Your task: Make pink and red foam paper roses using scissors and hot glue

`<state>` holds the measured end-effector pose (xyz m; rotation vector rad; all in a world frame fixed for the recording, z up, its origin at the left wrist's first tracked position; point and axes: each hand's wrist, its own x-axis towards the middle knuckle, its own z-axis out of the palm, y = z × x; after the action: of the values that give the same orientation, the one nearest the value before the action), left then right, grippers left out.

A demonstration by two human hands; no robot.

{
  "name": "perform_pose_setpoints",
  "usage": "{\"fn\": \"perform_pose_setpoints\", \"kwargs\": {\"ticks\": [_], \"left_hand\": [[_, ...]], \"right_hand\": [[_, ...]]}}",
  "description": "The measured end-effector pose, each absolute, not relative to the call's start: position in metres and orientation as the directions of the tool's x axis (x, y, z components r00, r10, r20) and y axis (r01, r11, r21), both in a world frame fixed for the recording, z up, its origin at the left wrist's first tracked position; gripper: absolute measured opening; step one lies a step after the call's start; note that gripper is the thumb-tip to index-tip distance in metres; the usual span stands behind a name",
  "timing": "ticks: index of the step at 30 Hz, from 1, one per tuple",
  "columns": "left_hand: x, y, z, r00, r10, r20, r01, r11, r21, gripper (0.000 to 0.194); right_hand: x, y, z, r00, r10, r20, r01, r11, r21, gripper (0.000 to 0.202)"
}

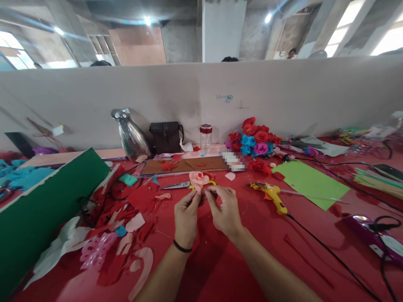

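My left hand (pixel 185 218), with a dark band on its wrist, pinches the base of a pink paper flower (pixel 198 179) that has a small red centre. Close beside it, my right hand (pixel 227 210) has thumb and forefinger brought together just below the flower. Whatever lies between those fingertips is too small to make out. Behind the flower rests a pair of scissors (pixel 176 186) with yellow handles, partly hidden by the petals. To the right lies a yellow hot glue gun (pixel 273 197) with a black cord.
Red, pink and blue paper scraps (pixel 135 222) litter the left side beside a green board (pixel 53 222). Along the partition stand a steel jug (pixel 130 134), a dark bag (pixel 166 137), a glass jar (pixel 205 140) and several paper roses (pixel 261 136). A lime-green sheet (pixel 311 182) lies right.
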<state>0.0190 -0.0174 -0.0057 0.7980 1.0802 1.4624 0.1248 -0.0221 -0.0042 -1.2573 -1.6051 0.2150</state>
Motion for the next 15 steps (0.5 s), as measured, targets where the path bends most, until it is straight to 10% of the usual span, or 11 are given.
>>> {"fn": "perform_pose_setpoints", "kwargs": {"ticks": [15], "left_hand": [[0.0198,-0.0178,-0.0024,-0.180,0.979,-0.099,-0.388,0.021,0.921,0.030]], "right_hand": [[0.1290,-0.0232,0.0004,0.189,0.763,0.618,0.587,0.416,-0.694,0.016]]}}
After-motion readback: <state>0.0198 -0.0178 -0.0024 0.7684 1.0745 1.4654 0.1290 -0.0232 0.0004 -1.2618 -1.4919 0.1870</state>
